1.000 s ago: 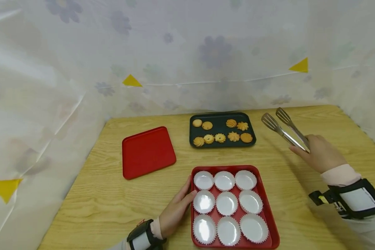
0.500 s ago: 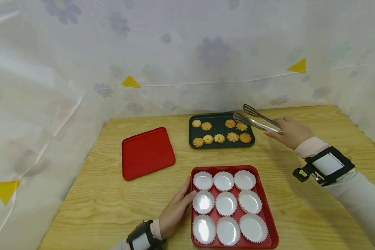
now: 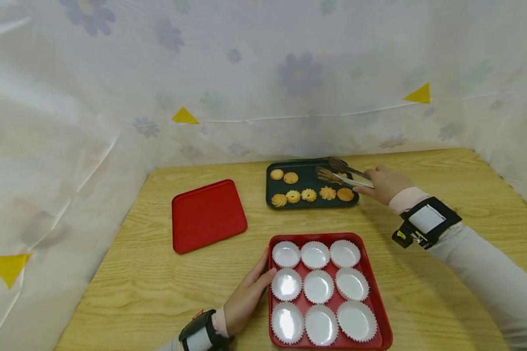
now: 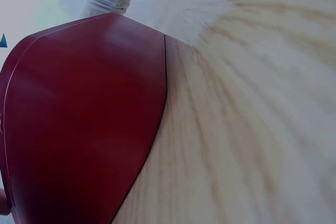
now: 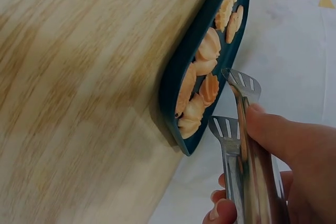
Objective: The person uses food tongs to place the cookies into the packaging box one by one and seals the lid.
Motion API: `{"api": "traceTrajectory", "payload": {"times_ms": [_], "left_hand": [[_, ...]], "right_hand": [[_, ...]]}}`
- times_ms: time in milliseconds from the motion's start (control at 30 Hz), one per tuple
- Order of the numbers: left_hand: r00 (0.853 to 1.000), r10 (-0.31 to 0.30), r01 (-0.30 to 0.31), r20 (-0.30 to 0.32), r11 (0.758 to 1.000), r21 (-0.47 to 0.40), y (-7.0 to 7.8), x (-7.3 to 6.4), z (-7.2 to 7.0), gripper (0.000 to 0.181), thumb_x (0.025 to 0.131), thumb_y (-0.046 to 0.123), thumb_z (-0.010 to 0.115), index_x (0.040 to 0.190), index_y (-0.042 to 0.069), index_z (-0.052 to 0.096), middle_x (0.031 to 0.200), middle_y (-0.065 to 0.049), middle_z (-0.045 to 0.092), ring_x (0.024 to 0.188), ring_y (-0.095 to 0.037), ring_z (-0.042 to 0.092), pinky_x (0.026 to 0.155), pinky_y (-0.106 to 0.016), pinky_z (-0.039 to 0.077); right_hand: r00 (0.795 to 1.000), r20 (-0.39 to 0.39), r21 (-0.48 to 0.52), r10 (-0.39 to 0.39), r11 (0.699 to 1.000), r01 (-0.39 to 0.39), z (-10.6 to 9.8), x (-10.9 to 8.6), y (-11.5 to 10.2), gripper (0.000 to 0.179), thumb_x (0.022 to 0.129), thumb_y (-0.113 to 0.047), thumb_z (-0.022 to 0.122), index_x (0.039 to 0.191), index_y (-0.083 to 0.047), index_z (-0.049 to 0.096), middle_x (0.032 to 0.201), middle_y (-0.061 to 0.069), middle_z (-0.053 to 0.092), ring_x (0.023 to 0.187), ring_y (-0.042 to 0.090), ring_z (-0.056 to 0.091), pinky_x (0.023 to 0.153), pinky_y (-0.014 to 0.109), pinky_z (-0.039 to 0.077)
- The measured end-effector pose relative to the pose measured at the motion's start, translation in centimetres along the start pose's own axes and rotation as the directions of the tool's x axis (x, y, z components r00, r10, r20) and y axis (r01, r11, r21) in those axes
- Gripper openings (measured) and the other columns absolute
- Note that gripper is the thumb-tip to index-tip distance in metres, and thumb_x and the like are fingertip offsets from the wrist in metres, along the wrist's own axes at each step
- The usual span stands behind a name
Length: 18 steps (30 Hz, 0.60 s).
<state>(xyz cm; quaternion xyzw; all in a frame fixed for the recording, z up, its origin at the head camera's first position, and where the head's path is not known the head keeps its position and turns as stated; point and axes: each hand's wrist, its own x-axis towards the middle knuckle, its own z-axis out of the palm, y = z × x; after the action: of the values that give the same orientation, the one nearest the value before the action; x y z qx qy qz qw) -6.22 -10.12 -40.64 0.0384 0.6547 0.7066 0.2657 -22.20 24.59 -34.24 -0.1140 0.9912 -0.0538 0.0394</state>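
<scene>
My right hand (image 3: 387, 185) grips metal tongs (image 3: 350, 181), their slotted tips spread apart over the right part of a dark green tray (image 3: 305, 183). Several cookies (image 3: 309, 195) lie on that tray, and the tongs cover part of the back-right ones in the head view. The right wrist view shows the tongs (image 5: 251, 150) between thumb and fingers, close to the tray's end (image 5: 181, 142). My left hand (image 3: 245, 298) rests along the left wall of a deep red tray (image 3: 379, 312), thumb at the rim. White fluted paper cups (image 3: 318, 286) stand in rows inside it.
A flat red tray (image 3: 209, 215) lies at the left on the wooden table (image 3: 149, 282). A flower-patterned plastic sheet (image 3: 263, 97) rises behind the table's back edge, with yellow triangles (image 3: 186, 115) on it.
My right hand has carried the tongs leftward, from the space right of the green tray to over its right-hand cookies. The left hand and the trays have stayed put.
</scene>
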Motion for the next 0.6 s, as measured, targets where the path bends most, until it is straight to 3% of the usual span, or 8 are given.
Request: {"api": "traceTrajectory", "payload": {"times_ms": [300,600], "left_hand": [[1.0,-0.016,0.016,-0.019,1.0,0.005,-0.04,-0.06,0.12,0.067,0.102,0.034,0.046,0.157,0.014,0.011,0.163,-0.01,0.008,0.149,-0.032,0.0,0.118,-0.058,0.004],[1.0,-0.017,0.017,-0.025,1.0,0.009,-0.02,-0.06,0.1,0.068,0.102,0.035,0.046,0.157,0.014,0.012,0.163,-0.01,0.008,0.149,-0.032,0.0,0.117,-0.058,0.004]], "right_hand": [[1.0,0.005,-0.004,-0.002,1.0,0.002,0.41,0.49,-0.47,0.061,0.093,-0.039,0.063,0.125,0.013,0.054,0.108,0.033,0.057,0.075,0.034,0.061,0.065,0.05,0.054],[1.0,0.012,-0.005,-0.011,1.0,0.011,0.54,0.97,-0.55,0.059,0.094,-0.037,0.062,0.125,0.013,0.054,0.103,0.029,0.061,0.074,0.031,0.059,0.066,0.049,0.052]]}}
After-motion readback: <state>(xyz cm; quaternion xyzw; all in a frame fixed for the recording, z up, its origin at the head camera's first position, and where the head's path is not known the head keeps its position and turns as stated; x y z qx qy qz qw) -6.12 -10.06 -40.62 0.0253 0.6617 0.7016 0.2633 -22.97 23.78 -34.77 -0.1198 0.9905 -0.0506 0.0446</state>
